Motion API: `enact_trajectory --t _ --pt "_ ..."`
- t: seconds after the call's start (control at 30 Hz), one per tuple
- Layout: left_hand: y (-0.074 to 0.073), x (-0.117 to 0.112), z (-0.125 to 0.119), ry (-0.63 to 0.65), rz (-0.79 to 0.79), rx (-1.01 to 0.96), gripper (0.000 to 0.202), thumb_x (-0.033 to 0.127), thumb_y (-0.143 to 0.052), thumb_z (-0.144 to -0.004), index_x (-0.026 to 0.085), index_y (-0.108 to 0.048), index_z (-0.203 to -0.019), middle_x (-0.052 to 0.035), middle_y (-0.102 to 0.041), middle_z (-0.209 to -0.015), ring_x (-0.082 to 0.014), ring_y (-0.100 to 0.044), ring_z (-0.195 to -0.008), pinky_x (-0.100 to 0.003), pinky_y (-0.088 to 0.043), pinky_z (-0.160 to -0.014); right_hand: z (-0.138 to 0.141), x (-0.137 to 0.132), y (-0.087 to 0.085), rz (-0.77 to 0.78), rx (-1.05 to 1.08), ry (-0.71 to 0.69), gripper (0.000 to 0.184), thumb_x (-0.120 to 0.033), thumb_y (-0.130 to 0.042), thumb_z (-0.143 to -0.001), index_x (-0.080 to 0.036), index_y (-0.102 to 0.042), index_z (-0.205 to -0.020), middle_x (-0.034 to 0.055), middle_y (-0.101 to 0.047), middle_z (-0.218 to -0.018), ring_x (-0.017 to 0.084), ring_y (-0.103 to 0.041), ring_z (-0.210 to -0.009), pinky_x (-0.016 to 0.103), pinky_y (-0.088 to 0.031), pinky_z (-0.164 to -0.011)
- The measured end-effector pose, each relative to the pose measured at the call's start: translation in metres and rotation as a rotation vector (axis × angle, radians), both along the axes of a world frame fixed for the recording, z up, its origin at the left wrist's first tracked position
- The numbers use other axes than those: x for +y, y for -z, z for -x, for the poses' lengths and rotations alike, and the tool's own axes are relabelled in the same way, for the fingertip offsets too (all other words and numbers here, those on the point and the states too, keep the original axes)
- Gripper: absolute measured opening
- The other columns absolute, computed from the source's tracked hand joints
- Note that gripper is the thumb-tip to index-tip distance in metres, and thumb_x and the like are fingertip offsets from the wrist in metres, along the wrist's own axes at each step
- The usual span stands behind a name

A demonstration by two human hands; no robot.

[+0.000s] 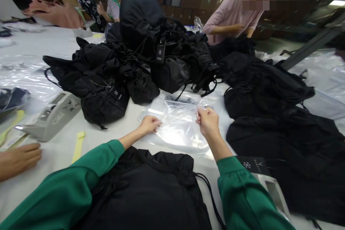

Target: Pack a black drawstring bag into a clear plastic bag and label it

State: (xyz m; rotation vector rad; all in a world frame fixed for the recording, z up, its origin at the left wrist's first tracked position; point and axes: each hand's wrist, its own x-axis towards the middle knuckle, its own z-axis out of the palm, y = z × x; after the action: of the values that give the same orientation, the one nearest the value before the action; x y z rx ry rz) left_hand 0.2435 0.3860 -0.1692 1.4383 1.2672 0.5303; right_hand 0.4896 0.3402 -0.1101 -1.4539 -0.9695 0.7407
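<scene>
A clear plastic bag (178,125) lies across the white table in front of me, with glare on its film. My left hand (150,125) pinches its left side. On the other side, my right hand (208,120) is closed on the bag's right edge, fingertips pressed together. Below both hands, nearest my body, lies a black drawstring bag (151,190) with its cord trailing at the right.
Black drawstring bags with hang tags (161,51) are heaped ahead; more black bags (285,140) lie right. A tape dispenser (51,115) and yellow tape strip (78,146) sit left. Another person's hand (20,160) rests at far left. Two people stand across the table.
</scene>
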Motion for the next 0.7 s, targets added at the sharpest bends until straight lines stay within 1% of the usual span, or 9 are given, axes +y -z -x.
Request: enact_trajectory --t 0.1,0.2,0.3,0.37,0.43,0.5,0.57,0.63,0.7 --pt "-0.004 0.002 0.026 -0.004 0.055 0.048 0.034 0.036 -0.073 -0.073 0.005 -0.068 -0.086 -0.0032 -0.058 -0.053 -0.0147 -0.054 -0.048 -0.028 -0.044 -0.053 -0.017 0.011 -0.026 -0.078 0.049 0.138 0.038 -0.053 -0.057 -0.081 -0.026 -0.030 -0.074 -0.0117 -0.036 -0.052 0.006 -0.030 -0.039 0.018 -0.025 -0.038" --pt "-0.033 -0.001 0.041 0.016 -0.005 0.050 0.080 0.038 -0.082 -0.063 0.009 -0.052 -0.131 -0.0150 -0.066 -0.099 -0.0240 -0.065 -0.083 -0.039 -0.052 -0.076 -0.014 0.008 -0.047 -0.163 -0.141 0.154 0.028 -0.044 -0.066 -0.078 -0.023 -0.048 -0.082 -0.0107 -0.038 -0.051 0.008 -0.033 -0.042 0.020 -0.026 -0.042" --pt "-0.075 -0.011 0.021 0.015 -0.517 0.172 0.118 0.046 -0.086 -0.056 0.028 -0.020 -0.152 -0.0148 -0.043 -0.141 -0.0338 -0.047 -0.123 -0.052 -0.039 -0.102 0.010 -0.003 -0.059 -0.181 -0.496 0.031 0.025 -0.041 -0.072 -0.076 -0.019 -0.059 -0.074 -0.0072 -0.044 -0.053 0.009 -0.040 -0.049 0.023 -0.031 -0.050" --pt "-0.097 -0.017 -0.008 0.059 -0.852 0.318 0.117 0.049 -0.084 -0.059 0.031 -0.015 -0.153 -0.0129 -0.038 -0.144 -0.0371 -0.040 -0.128 -0.054 -0.035 -0.104 0.026 -0.012 -0.065 -0.184 -0.642 -0.020 0.027 -0.042 -0.073 -0.076 -0.019 -0.061 -0.069 -0.0054 -0.049 -0.055 0.011 -0.045 -0.053 0.024 -0.033 -0.055" --pt "-0.109 -0.017 -0.036 0.072 -0.963 0.463 0.100 0.044 -0.075 -0.074 0.028 -0.016 -0.153 -0.0133 -0.045 -0.135 -0.0342 -0.046 -0.119 -0.048 -0.039 -0.099 0.034 -0.020 -0.071 -0.187 -0.747 -0.022 0.028 -0.044 -0.073 -0.077 -0.020 -0.063 -0.070 -0.0042 -0.053 -0.057 0.012 -0.048 -0.054 0.025 -0.033 -0.057" --pt "-0.114 -0.013 -0.053 0.042 -0.973 0.604 0.082 0.035 -0.065 -0.084 0.025 -0.022 -0.153 -0.0144 -0.049 -0.127 -0.0317 -0.050 -0.111 -0.043 -0.041 -0.093 0.031 -0.028 -0.077 -0.166 -0.846 -0.006 0.030 -0.050 -0.070 -0.079 -0.020 -0.064 -0.073 -0.0029 -0.054 -0.057 0.013 -0.048 -0.053 0.026 -0.032 -0.056" --pt "-0.116 -0.014 -0.057 0.042 -0.954 0.702 0.077 0.031 -0.063 -0.085 0.028 -0.026 -0.151 -0.0146 -0.048 -0.126 -0.0328 -0.048 -0.111 -0.045 -0.040 -0.092 0.024 -0.033 -0.082 -0.155 -0.911 0.017 0.039 -0.059 -0.062 -0.081 -0.021 -0.065 -0.074 -0.0013 -0.054 -0.056 0.015 -0.049 -0.051 0.027 -0.032 -0.055" --pt "-0.121 -0.025 -0.055 0.089 -0.885 0.694 0.085 0.032 -0.067 -0.080 0.033 -0.023 -0.152 -0.0140 -0.046 -0.128 -0.0353 -0.047 -0.114 -0.049 -0.038 -0.095 0.019 -0.037 -0.086 -0.177 -0.942 0.040 0.053 -0.072 -0.053 -0.081 -0.021 -0.065 -0.075 0.0005 -0.054 -0.055 0.017 -0.051 -0.050 0.029 -0.033 -0.054" --pt "-0.127 -0.042 -0.058 0.128 -0.728 0.531 0.098 0.044 -0.069 -0.075 0.030 -0.013 -0.154 -0.0152 -0.046 -0.128 -0.0364 -0.049 -0.113 -0.050 -0.041 -0.094 0.016 -0.036 -0.086 -0.200 -0.976 0.061 0.064 -0.083 -0.044 -0.077 -0.022 -0.066 -0.076 0.0013 -0.052 -0.051 0.018 -0.048 -0.045 0.030 -0.031 -0.051"
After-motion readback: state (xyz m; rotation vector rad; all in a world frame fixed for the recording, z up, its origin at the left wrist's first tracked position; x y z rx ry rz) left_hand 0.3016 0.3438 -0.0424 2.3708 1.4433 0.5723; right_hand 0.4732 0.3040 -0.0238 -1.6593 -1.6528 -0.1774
